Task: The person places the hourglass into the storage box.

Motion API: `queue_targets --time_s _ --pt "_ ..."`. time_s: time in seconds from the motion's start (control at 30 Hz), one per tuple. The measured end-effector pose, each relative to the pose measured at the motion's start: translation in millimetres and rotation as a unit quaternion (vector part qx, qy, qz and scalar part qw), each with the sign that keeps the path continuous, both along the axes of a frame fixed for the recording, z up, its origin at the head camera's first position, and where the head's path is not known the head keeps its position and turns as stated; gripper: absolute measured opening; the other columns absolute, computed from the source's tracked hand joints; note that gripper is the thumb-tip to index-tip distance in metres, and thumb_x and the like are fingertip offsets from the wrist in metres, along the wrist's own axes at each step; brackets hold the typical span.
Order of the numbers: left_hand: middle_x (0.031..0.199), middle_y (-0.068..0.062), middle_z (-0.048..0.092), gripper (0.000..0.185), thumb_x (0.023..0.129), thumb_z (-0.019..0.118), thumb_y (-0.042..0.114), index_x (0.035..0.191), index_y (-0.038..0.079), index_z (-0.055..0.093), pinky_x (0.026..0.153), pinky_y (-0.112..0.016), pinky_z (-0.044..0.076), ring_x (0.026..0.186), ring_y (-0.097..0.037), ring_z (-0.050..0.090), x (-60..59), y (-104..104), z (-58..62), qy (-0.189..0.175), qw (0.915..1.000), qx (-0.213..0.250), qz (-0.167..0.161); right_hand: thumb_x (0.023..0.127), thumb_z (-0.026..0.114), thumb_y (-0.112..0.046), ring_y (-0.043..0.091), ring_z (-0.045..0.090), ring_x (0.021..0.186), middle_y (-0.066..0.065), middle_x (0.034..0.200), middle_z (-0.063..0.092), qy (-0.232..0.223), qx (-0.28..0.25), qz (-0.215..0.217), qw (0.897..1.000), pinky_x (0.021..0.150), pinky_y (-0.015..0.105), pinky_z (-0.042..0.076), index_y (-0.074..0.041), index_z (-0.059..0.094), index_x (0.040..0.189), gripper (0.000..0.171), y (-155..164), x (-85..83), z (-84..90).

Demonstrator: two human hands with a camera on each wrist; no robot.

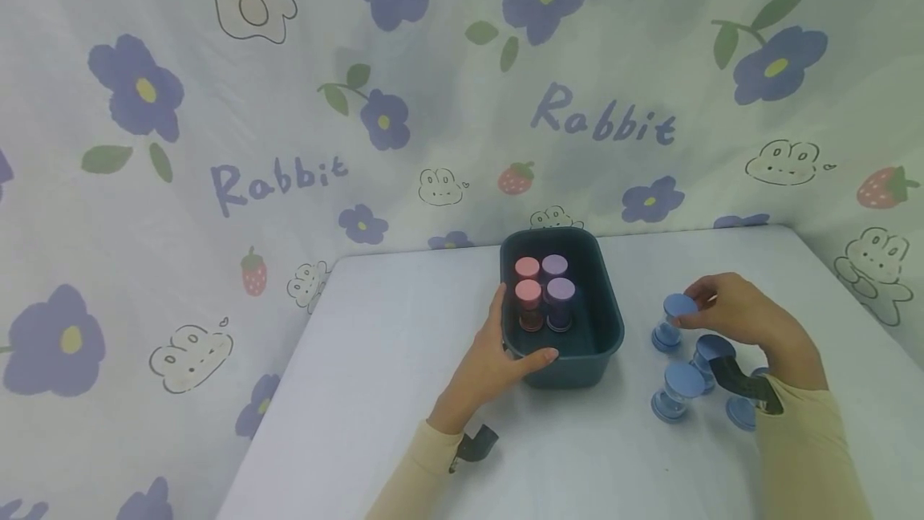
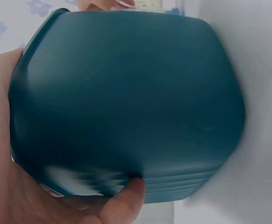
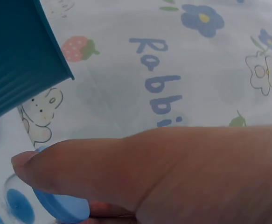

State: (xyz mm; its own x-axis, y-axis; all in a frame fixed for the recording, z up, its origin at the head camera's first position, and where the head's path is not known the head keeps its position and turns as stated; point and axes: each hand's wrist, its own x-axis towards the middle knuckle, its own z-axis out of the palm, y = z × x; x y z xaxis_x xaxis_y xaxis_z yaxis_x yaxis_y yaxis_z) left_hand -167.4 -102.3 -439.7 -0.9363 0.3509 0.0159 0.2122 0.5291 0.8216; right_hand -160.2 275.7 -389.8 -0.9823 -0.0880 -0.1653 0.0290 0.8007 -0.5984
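Note:
My left hand (image 1: 480,363) grips the dark teal bin (image 1: 606,295) at its near left corner, the thumb on the near rim and the fingers along the left side. Inside stand two pink-capped hourglasses (image 1: 528,292) and two purple-capped hourglasses (image 1: 560,290). To the right of the bin, my right hand (image 1: 743,311) pinches the top disc of a blue hourglass (image 1: 678,306) between thumb and fingers. In the right wrist view the thumb lies across that blue disc (image 3: 66,205), and the other fingers are mostly hidden. The left wrist view is filled by the bin's wall (image 2: 126,93).
More blue hourglasses stand close by: one in front (image 1: 682,379), one under the right wrist (image 1: 715,347), and one partly behind the right sleeve (image 1: 742,412). A white table (image 1: 346,392) carries everything. Behind it hangs a cloth (image 1: 447,87) printed with flowers and rabbits.

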Motion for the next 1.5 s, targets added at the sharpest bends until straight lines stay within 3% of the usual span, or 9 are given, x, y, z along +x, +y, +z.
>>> queue_targets --time_s 0.5,0.7,0.8,0.87,0.93,1.07,1.2,1.4,1.5 --pt "0.174 0.014 0.016 0.123 0.078 0.077 0.071 0.166 0.036 -0.001 0.124 -0.062 0.032 0.16 -0.018 0.026 -1.7 -0.7 -1.0 0.012 0.9999 0.007 -0.007 0.09 0.077 -0.046 0.044 0.061 0.116 0.03 0.129 0.063 0.031 -0.017 -0.052 0.998 0.091 0.061 0.055 0.006 0.055 0.139 0.074 -6.4 2.4 5.0" --pt "0.173 0.015 0.016 0.122 0.077 0.077 0.071 0.165 0.041 -0.002 0.124 -0.062 0.032 0.16 -0.017 0.026 -2.3 -0.5 -2.3 0.001 1.0 0.007 -0.004 0.094 0.075 -0.043 0.052 0.058 0.124 0.032 0.133 0.061 0.083 -0.045 -0.057 0.994 0.099 0.066 0.054 0.005 0.052 0.143 0.072 -9.5 3.9 6.5" --pt "0.173 0.015 0.016 0.122 0.077 0.078 0.071 0.164 0.043 -0.002 0.124 -0.062 0.032 0.16 -0.017 0.026 -2.3 -0.7 -2.5 -0.002 1.0 0.008 -0.002 0.094 0.075 -0.04 0.049 0.062 0.121 0.031 0.131 0.063 0.118 -0.062 -0.067 0.989 0.093 0.053 0.06 0.004 0.054 0.142 0.068 -12.1 4.9 8.3" --pt "0.173 0.016 0.016 0.122 0.077 0.078 0.071 0.164 0.043 -0.002 0.124 -0.062 0.032 0.16 -0.016 0.026 -2.3 -0.8 -2.2 -0.002 1.0 0.008 -0.002 0.094 0.075 -0.039 0.032 0.069 0.111 0.029 0.129 0.066 0.138 -0.073 -0.075 0.985 0.086 0.034 0.062 0.001 0.056 0.142 0.065 -14.3 6.1 10.7" --pt "0.173 0.016 0.016 0.122 0.077 0.078 0.071 0.164 0.042 -0.002 0.124 -0.062 0.032 0.16 -0.016 0.026 -2.4 -1.0 -1.6 -0.001 1.0 0.008 -0.002 0.094 0.076 -0.039 0.008 0.068 0.102 0.026 0.128 0.068 0.152 -0.083 -0.084 0.981 0.078 0.015 0.054 -0.001 0.059 0.14 0.062 -16.8 7.6 13.5" --pt "0.173 0.015 0.017 0.122 0.077 0.078 0.071 0.164 0.042 -0.002 0.124 -0.062 0.032 0.16 -0.017 0.026 -1.7 -0.9 -0.3 -0.001 1.0 0.006 -0.002 0.093 0.076 -0.041 -0.02 0.051 0.091 0.022 0.13 0.067 0.166 -0.103 -0.099 0.976 0.074 0.002 0.044 -0.006 0.06 0.14 0.06 -24.4 12.2 19.9" --pt "0.173 0.015 0.017 0.122 0.077 0.077 0.072 0.164 0.042 -0.002 0.124 -0.062 0.032 0.16 -0.017 0.027 -1.4 -0.9 0.1 -0.003 1.0 0.006 0.0 0.094 0.077 -0.037 -0.021 0.052 0.092 0.014 0.13 0.065 0.189 -0.131 -0.1 0.968 0.076 -0.001 0.045 -0.008 0.06 0.14 0.057 -34.1 15.5 23.7" --pt "0.173 0.015 0.018 0.122 0.077 0.078 0.071 0.165 0.039 -0.001 0.124 -0.062 0.032 0.159 -0.017 0.027 -1.9 -1.4 -1.0 0.003 0.9999 0.011 -0.004 0.092 0.079 -0.017 -0.016 0.061 0.092 -0.02 0.112 0.06 0.247 -0.178 -0.076 0.949 0.08 -0.001 0.049 -0.006 0.065 0.135 0.047 -46.2 15.7 24.9" --pt "0.173 0.015 0.016 0.123 0.077 0.078 0.072 0.166 0.038 -0.001 0.124 -0.062 0.032 0.16 -0.017 0.026 -2.4 -0.9 -3.4 0.005 0.9999 0.011 -0.006 0.091 0.08 -0.013 -0.014 0.063 0.092 -0.024 0.109 0.061 0.26 -0.192 -0.067 0.944 0.081 0.0 0.05 -0.006 0.066 0.133 0.045 -51.8 16.4 24.6"
